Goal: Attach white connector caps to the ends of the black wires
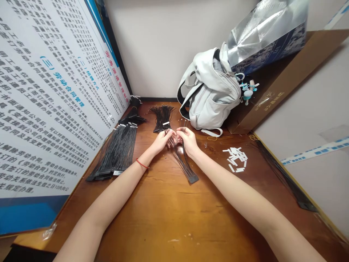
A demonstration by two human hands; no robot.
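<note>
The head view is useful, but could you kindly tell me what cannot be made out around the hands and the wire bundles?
Head view:
- Wires: their ends between the left hand and right hand are hidden by the fingers.
- White strips: too small to show any marking.
- Small teal-and-white items: too small to identify.
- Silver bag: its top is cut off by the upper edge.

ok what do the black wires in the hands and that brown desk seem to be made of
The thin black wires look like plastic-insulated cable: flexible strands with a faint sheen, though the core is hidden. The desk looks like varnished wood or veneer, with brown grain under a glossy finish.
</note>
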